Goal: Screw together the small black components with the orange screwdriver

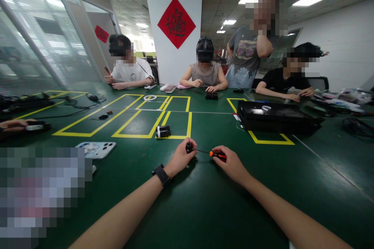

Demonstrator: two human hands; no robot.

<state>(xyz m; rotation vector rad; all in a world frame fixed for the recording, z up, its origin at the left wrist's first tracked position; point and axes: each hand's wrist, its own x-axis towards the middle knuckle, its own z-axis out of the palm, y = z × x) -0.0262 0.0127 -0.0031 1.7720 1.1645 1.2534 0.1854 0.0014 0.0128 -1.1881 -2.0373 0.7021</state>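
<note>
My left hand (183, 155), with a dark watch on its wrist, is closed around a small black cylindrical part (189, 147). In my right hand (229, 162) is a screwdriver (217, 156) with an orange and black handle. Its thin shaft points left and reaches the black part or the fingers beside it; I cannot tell exactly where the tip sits. Both hands are just above the green table (201, 210). Beyond my left hand lies a bundle of black cylinders with white bands (163, 131).
Yellow tape outlines (134, 136) mark the table. A phone (96, 149) lies at the left, and a long black case (277, 118) sits at the right. A white ring (150, 97) lies farther back. Several people are across the table; another person's hand (14, 124) is at the left edge.
</note>
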